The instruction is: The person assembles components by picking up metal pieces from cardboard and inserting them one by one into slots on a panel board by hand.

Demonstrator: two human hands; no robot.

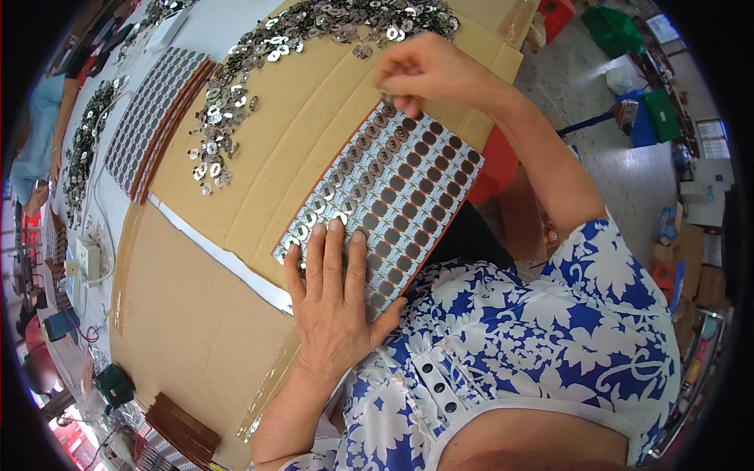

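Clearly, the printed sheet [410,212] lies slantwise near the centre, over the edge of the cardboard [283,118] that covers part of the tabletop [224,20], its long sides running from seven o'clock up to one. It is pale blue and white, edged in reddish brown, and dotted with rows of dark round spots. Along its ten o'clock side, small metal pieces [345,166] sit over the spots, bright silver at the lower end, duller grey higher up; toward four o'clock the spots are bare. At its seven o'clock end the left hand [334,314] rests flat, fingers spread wide. By its twelve o'clock corner the right hand [428,74] curls, fingers drawn narrow; whether they hold a piece I cannot tell. A loose silvery heap [345,27] arcs from twelve round toward nine o'clock; beyond it, at ten, sits a stack of similar sheets [153,118].
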